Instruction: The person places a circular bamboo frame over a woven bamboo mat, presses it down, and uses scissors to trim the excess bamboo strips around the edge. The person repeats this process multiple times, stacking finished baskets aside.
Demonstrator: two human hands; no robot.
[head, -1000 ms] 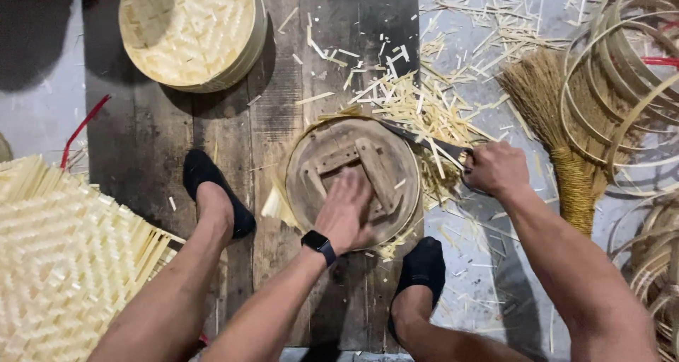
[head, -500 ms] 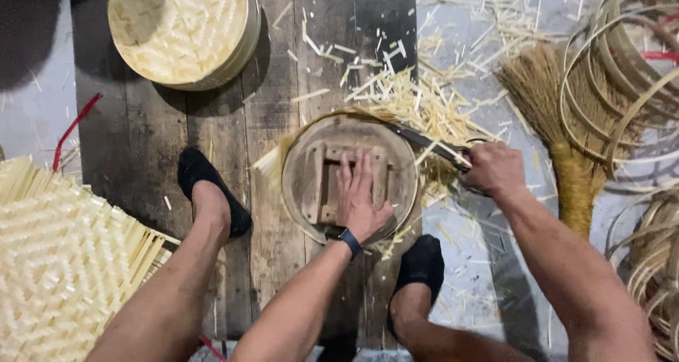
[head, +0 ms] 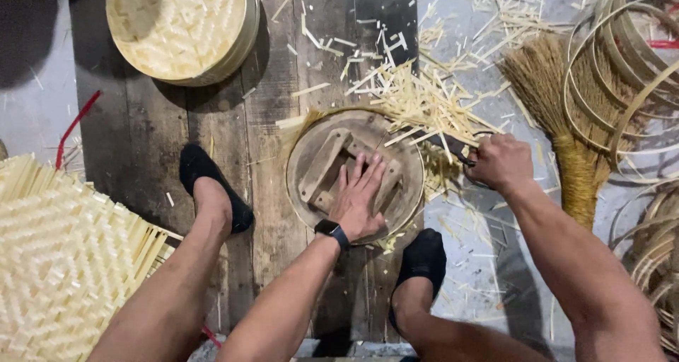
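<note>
My left hand (head: 361, 196) presses flat on a round wooden mould (head: 315, 153) with crossed wooden bars, lying on the dark plank floor (head: 141, 135). A black watch sits on that wrist. My right hand (head: 499, 162) is shut on the handle of a dark knife (head: 447, 144), whose blade lies against the mould's right rim. Woven bamboo sticks out from under the mould at its upper left, and a heap of pale bamboo offcuts (head: 417, 100) lies by the upper right rim. My two feet in black socks rest either side of the mould.
A finished round woven bamboo lid (head: 177, 26) lies at the top left. A flat woven bamboo mat (head: 64, 256) covers the lower left. A straw broom (head: 559, 114) and several bamboo hoops (head: 629, 58) lie at the right. A red strip (head: 74, 125) lies at the left.
My left hand has slid across the mould and now lies flat with fingers spread toward its upper right. The mould has turned a little. My right hand keeps the knife at the rim.
</note>
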